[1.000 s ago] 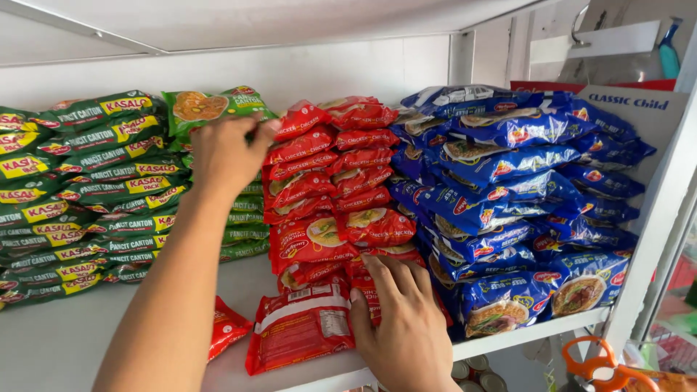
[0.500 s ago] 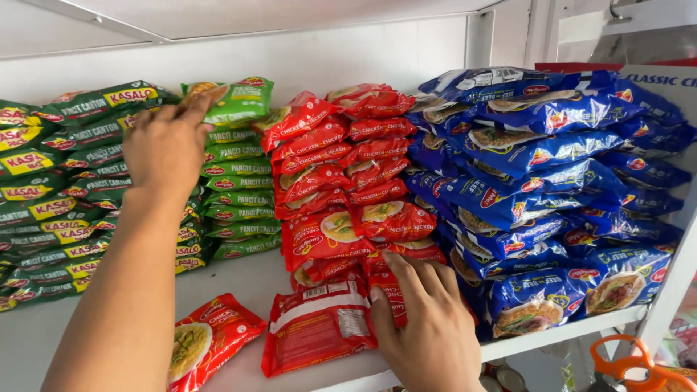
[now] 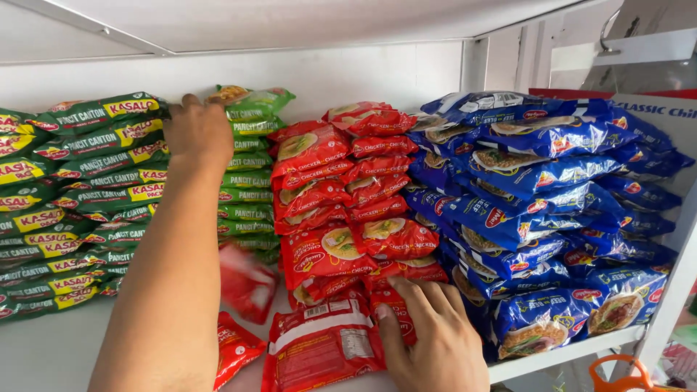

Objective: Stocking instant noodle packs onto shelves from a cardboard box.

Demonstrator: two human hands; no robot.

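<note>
Our right hand (image 3: 428,337) lies flat, fingers spread and together on nothing, pressing down on the red noodle packets (image 3: 396,305) at the foot of the red stack (image 3: 348,196). Those packets sit directly under the palm and fingertips, their long axis running left to right along the shelf (image 3: 43,348), level with the front edge. Just to the left of this hand, touching its thumb side, lies a red packet turned back-side up (image 3: 323,348), its pale label showing.

Our left hand (image 3: 197,134) is up and well away to the left of the right one, reaching to the top of the green noodle stack (image 3: 247,174). Its fingers curl over the uppermost green packet (image 3: 250,100), which lies beyond the fingertips and slightly to their right; we cannot tell whether the fingers actually pinch it or only rest on it. Left of that hand is a darker green stack (image 3: 80,196).

Below our left forearm a blurred red packet (image 3: 247,279) appears to be in the air, and another red packet (image 3: 232,348) lies on the shelf beneath it. For the loose red packets the right hand is the nearer. To the right of the right hand stands the blue noodle stack (image 3: 537,203).
</note>
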